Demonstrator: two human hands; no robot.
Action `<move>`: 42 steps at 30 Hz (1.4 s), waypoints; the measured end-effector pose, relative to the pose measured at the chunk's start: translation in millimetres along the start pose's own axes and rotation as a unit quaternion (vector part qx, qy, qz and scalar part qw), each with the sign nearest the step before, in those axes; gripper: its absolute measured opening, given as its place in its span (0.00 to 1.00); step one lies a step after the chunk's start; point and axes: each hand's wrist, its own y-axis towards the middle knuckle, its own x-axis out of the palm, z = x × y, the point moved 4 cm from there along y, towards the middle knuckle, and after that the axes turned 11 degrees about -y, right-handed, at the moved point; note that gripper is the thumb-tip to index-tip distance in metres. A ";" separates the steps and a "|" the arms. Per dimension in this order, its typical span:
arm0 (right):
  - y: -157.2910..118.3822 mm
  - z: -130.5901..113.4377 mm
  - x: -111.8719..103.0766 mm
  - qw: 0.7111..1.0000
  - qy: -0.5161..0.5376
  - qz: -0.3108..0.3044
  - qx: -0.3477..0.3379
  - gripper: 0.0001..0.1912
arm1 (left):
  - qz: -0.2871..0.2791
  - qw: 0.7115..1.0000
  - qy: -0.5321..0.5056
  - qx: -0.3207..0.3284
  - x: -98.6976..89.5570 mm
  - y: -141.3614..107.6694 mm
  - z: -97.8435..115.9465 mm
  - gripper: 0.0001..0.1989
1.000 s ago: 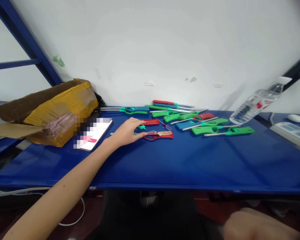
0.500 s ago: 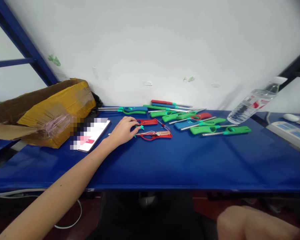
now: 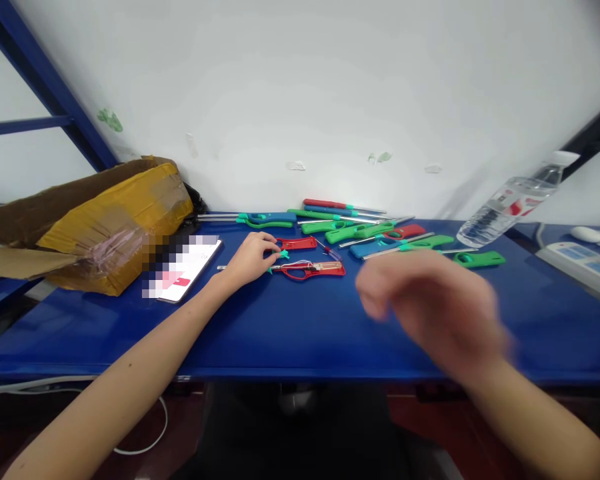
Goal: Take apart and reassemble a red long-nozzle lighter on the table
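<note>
My left hand (image 3: 253,258) rests on the blue table at the opened red lighter, its fingertips pinched on a small green piece (image 3: 283,255). Just right of it lie a red shell half (image 3: 300,244) and the other red half (image 3: 314,269), which shows wires and inner parts. A small purplish part (image 3: 331,253) lies beside them. My right hand (image 3: 435,300), smeared by motion, hangs over the table's right part with its fingers curled; whether it holds anything is hidden. Behind it are several green, blue and red long lighters (image 3: 363,231).
A taped cardboard box (image 3: 115,227) stands at the left, with a phone (image 3: 193,270) beside it. At the right, a water bottle (image 3: 507,208) leans near a white power strip (image 3: 580,267). The wall (image 3: 300,100) closes off the back.
My right hand has risen from below the table's front edge to above the table, moving up and left. My left hand has hardly moved.
</note>
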 end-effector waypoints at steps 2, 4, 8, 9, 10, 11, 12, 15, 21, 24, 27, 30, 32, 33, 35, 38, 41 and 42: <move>28.1 24.0 1.8 0.992 -0.128 0.006 -0.019 0.14 | 0.001 1.000 -0.005 0.004 0.2 0.7 1.4 0.12; 44.1 58.7 9.5 0.969 -0.242 -0.041 -0.014 0.11 | 0.003 1.000 -0.011 0.007 0.5 0.6 2.0 0.12; 43.2 114.8 25.5 0.945 -0.302 -0.125 -0.013 0.09 | 0.002 1.000 -0.021 -0.003 1.6 -0.1 -0.8 0.11; 40.4 121.4 28.2 0.945 -0.301 -0.131 -0.009 0.09 | 0.000 1.000 -0.022 -0.004 1.7 -0.1 -1.5 0.11; 37.8 125.0 31.1 0.943 -0.302 -0.138 -0.008 0.09 | -0.002 1.000 -0.022 -0.004 1.5 0.0 -1.8 0.11; 35.8 126.3 33.7 0.943 -0.300 -0.143 -0.007 0.09 | -0.004 1.000 -0.022 -0.003 1.1 0.2 -1.6 0.12; 34.5 126.1 36.1 0.943 -0.298 -0.146 -0.008 0.09 | -0.005 1.000 -0.023 -0.002 0.4 0.3 -0.8 0.12; 33.7 124.0 41.7 0.945 -0.293 -0.146 -0.007 0.08 | -0.003 1.000 -0.024 -0.001 -3.2 -0.5 5.7 0.11; 32.8 130.7 49.3 0.951 -0.276 -0.138 0.000 0.06 | 0.050 0.996 -0.020 0.071 -12.8 -10.1 37.0 0.09; 32.0 132.3 51.1 0.958 -0.259 -0.123 0.002 0.05 | 0.053 0.991 -0.021 0.124 -12.4 -15.3 48.8 0.09; 32.3 130.8 50.6 0.962 -0.253 -0.102 0.007 0.05 | 0.034 0.990 -0.003 0.134 -10.7 -17.3 51.0 0.09; 32.7 129.1 49.5 0.961 -0.263 -0.089 0.015 0.05 | 0.023 0.991 0.006 0.134 -11.9 -18.1 50.7 0.09; 32.7 129.4 49.2 0.958 -0.273 -0.088 0.024 0.06 | 0.017 0.991 0.001 0.134 -13.6 -18.8 51.4 0.09; 32.6 129.9 49.1 0.956 -0.277 -0.089 0.029 0.06 | 0.012 0.991 -0.004 0.134 -14.0 -19.3 52.1 0.09; 32.3 131.3 49.1 0.956 -0.279 -0.088 0.038 0.07 | -0.008 0.990 -0.013 0.140 -13.3 -20.5 54.0 0.09; 31.9 132.1 49.4 0.958 -0.271 -0.082 0.045 0.08 | -0.049 0.987 -0.019 0.151 -9.0 -22.5 55.7 0.09; 31.3 131.4 50.3 0.962 -0.256 -0.077 0.055 0.08 | -0.061 0.986 -0.017 0.153 -5.8 -23.6 54.7 0.09; 31.1 131.1 50.6 0.963 -0.251 -0.076 0.058 0.08 | -0.060 0.986 -0.017 0.152 -5.4 -23.7 53.9 0.09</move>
